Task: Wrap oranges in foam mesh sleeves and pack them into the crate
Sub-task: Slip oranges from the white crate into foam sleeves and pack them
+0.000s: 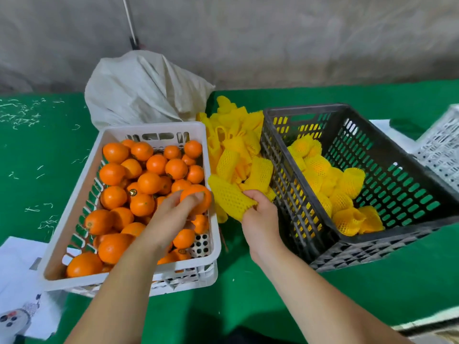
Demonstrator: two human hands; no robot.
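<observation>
The left hand [171,214] curls its fingers over one orange [197,194] at the right edge of the white crate [74,194]. The right hand [258,214] pinches a yellow foam sleeve [229,197], its long axis running up-left toward the sleeve pile [236,145]. Wrapped oranges [330,182] lie in the black crate [397,135] on the green table [248,294].

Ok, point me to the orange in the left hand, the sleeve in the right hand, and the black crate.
orange [198,192], head view, its bare top above the fingers.
foam sleeve [229,198], head view, middle of the mesh.
black crate [301,109], head view, far rim.
</observation>
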